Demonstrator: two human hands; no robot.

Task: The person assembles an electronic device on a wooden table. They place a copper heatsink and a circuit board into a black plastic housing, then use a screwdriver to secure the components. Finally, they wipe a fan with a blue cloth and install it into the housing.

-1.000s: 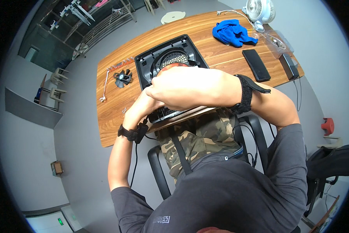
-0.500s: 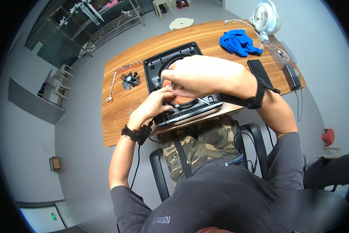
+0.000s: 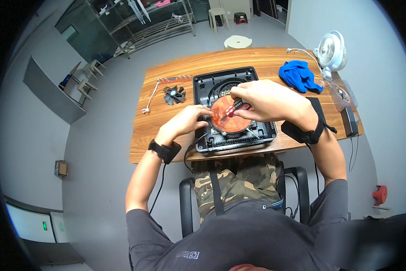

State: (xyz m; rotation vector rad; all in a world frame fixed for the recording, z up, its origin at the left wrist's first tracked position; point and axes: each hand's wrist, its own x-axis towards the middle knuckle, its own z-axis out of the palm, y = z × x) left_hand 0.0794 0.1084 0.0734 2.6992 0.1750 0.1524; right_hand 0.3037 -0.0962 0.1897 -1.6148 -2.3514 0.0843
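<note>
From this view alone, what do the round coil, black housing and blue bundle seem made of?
Round coil: probably copper wire, slightly glossy, from its orange colour. Black housing: likely moulded plastic, satin, by its ribbed edge. Blue bundle: apparently matte fabric, by its soft folds.

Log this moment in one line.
right hand: holds red-handled tool over copper coil | left hand: at coil's left edge | coil: in black housing
</note>
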